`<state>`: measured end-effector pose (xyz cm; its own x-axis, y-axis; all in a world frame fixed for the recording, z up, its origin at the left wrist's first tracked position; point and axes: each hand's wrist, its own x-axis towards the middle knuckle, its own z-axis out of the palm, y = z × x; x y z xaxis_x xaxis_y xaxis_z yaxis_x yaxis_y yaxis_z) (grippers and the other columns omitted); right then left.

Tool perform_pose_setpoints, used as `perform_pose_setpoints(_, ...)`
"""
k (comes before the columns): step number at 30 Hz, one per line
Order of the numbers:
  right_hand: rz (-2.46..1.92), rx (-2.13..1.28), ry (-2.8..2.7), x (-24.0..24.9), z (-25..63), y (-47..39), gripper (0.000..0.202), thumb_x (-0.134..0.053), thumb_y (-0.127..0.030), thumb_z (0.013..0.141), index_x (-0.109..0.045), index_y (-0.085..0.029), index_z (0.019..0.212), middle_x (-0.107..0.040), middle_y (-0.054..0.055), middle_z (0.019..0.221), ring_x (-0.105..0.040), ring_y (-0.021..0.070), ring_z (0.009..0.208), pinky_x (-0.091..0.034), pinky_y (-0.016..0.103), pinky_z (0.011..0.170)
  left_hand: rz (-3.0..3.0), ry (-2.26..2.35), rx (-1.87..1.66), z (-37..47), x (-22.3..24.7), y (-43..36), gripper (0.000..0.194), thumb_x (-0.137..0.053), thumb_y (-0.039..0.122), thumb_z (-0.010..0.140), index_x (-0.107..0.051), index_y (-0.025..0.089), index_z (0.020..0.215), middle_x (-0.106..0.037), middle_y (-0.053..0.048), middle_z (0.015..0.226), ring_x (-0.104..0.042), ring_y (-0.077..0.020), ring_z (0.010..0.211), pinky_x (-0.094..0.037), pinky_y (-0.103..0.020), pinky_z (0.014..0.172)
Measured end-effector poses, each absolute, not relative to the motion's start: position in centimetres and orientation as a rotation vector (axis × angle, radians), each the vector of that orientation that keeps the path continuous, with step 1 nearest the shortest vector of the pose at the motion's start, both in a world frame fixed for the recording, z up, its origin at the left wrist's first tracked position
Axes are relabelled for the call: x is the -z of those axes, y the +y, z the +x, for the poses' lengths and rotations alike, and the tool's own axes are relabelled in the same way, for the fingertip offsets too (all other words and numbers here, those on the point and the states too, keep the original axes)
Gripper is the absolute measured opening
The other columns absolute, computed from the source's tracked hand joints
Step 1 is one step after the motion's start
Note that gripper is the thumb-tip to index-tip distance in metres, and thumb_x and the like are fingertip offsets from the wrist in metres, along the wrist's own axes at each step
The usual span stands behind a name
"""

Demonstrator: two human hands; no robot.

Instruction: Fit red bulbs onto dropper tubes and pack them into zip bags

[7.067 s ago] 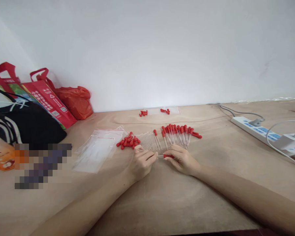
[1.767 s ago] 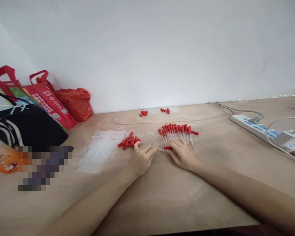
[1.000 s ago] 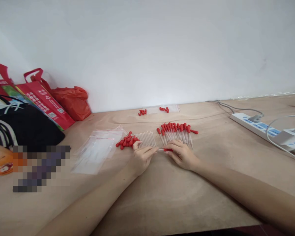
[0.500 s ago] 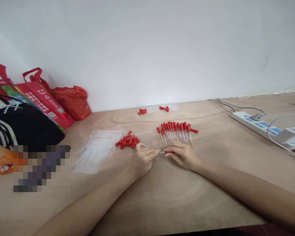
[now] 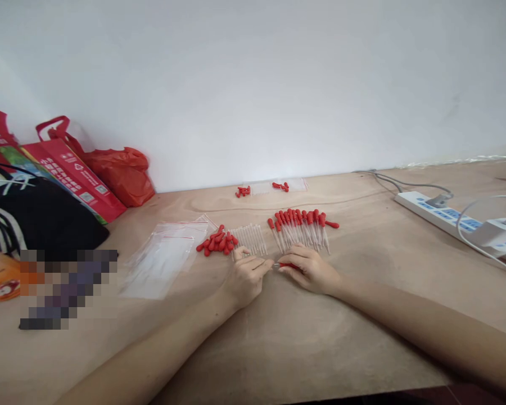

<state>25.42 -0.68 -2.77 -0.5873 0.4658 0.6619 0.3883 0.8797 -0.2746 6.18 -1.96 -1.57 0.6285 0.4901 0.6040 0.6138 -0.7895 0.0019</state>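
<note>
My left hand (image 5: 247, 275) is closed, its thumb and finger pinching a thin clear glass dropper tube (image 5: 276, 265). My right hand (image 5: 310, 269) is closed on a red rubber bulb (image 5: 287, 265) at the tube's right end; the fingers cover much of it. How far the bulb sits on the tube is hidden. Beyond my right hand lies a fan of droppers (image 5: 301, 225) with red bulbs on. Past my left hand are a row of bare glass tubes (image 5: 251, 237) and a pile of loose red bulbs (image 5: 219, 243).
Clear zip bags (image 5: 164, 259) lie left of the bulbs. More bulbs (image 5: 243, 192) and tubes sit by the wall. A white power strip (image 5: 442, 216) with cables stands right. Red bags (image 5: 122, 174), a black bag (image 5: 46, 219) and an orange packet (image 5: 4, 278) crowd the left.
My right hand has shifted slightly left toward my left hand, and less of the tube shows between them. Both hands keep their grip. The whole view has moved a little.
</note>
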Motion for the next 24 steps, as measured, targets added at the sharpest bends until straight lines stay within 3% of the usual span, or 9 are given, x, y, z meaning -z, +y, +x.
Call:
perform_pose_setpoints(19,-0.64,-0.127,-2.338,2.5,25.0,-0.5,0.016,-0.042,-0.022,0.085,-0.057,-0.016,0.086,-0.062,0.005,0.077,-0.053,0.0143,0.071,-0.04,0.031,0.071,-2.652,-0.942,0.891,6.6,1.7,-1.7,0.024,-0.037,0.005,0.079,-0.057,0.018,0.082,-0.066,0.001,0.069,-0.057,-0.0106,0.061,-0.025,-0.036,0.079)
perform_pose_setpoints(24,-0.791,-0.054,-2.278,1.8,26.9,0.1,0.021,-0.05,-0.035,0.08,-0.058,-0.02,0.093,-0.062,0.005,0.081,-0.053,0.0171,0.077,-0.037,0.033,0.07,-2.596,-1.059,0.756,6.3,0.8,-1.6,0.018,-0.042,0.015,0.082,-0.06,0.019,0.081,-0.064,-0.002,0.078,-0.055,-0.0157,0.074,-0.029,-0.037,0.078)
